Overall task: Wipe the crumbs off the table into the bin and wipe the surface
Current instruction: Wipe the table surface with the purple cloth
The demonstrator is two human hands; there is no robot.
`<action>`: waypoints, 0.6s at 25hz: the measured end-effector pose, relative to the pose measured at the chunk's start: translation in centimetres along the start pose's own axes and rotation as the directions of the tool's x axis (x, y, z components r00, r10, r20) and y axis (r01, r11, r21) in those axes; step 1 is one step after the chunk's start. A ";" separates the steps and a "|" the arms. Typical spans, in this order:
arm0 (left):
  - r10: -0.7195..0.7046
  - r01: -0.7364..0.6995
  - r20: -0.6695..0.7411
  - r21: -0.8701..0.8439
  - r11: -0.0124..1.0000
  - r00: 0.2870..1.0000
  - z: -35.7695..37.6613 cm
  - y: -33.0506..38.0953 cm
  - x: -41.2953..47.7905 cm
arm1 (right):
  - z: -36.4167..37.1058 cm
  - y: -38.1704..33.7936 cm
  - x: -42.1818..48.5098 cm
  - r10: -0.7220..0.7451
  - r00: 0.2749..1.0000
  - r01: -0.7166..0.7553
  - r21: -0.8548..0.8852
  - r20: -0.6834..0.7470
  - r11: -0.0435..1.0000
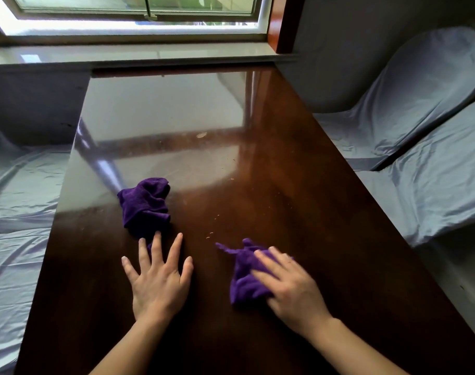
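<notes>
A long glossy dark wood table (pixel 298 201) runs away from me toward a window. A crumpled purple cloth (pixel 145 205) lies left of centre, and my left hand (pixel 158 277) rests flat with fingers spread just in front of it, fingertips touching its near edge. My right hand (pixel 287 286) presses down on a second purple cloth (pixel 244 274), fingers lying over it. Small pale crumbs (pixel 213 231) are scattered between the two cloths and farther up the table. A pale oval speck (pixel 201 135) sits near the middle. No bin is in view.
Chairs in pale blue-grey covers stand along the right side (pixel 409 109) and the left side (pixel 14 185) of the table. A window sill (pixel 139 54) runs across the far end under the window.
</notes>
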State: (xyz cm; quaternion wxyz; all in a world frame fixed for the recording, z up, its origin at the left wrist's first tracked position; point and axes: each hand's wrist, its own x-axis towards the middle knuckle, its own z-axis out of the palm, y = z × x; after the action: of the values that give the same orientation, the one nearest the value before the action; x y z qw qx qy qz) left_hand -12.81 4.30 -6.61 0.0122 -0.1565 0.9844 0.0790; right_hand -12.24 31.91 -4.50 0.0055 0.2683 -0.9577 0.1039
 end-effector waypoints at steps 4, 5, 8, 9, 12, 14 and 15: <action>0.002 -0.002 -0.006 0.016 1.000 1.000 0.2 0.0 0.1 | -1.2 7.9 1.4 0.437 0.894 -0.435 0.042 -0.105 0.900; 0.001 -0.001 -0.007 0.020 1.000 1.000 0.2 0.0 0.1 | -1.3 8.8 2.7 0.541 0.833 -0.537 0.066 -0.120 0.841; 0.001 -0.001 -0.009 0.025 1.000 1.000 0.2 0.0 0.1 | -0.9 7.1 7.4 0.655 0.742 -0.641 0.133 -0.143 0.756; 0.003 -0.003 -0.007 0.027 1.000 1.000 0.1 0.0 0.1 | -0.7 5.4 8.4 0.609 0.779 -0.592 0.143 -0.150 0.793; 0.002 -0.002 0.001 0.020 1.000 1.000 0.1 0.0 0.2 | 0.4 -1.7 8.1 0.335 0.939 -0.321 0.148 -0.080 0.935; -0.001 0.001 -0.001 0.015 1.000 1.000 0.1 -0.1 0.2 | 1.1 -5.5 4.9 0.159 0.986 -0.151 0.142 -0.046 0.978; -0.001 0.001 -0.003 0.019 1.000 1.000 0.1 -0.1 0.2 | 1.2 -6.5 3.0 0.084 0.996 -0.080 0.132 -0.027 0.988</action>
State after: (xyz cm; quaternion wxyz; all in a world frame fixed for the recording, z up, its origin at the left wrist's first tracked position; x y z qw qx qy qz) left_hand -12.94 4.13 -6.77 0.0122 -0.1570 0.9851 0.0694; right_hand -11.41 24.69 -4.25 -0.0006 0.2267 -0.9589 0.1707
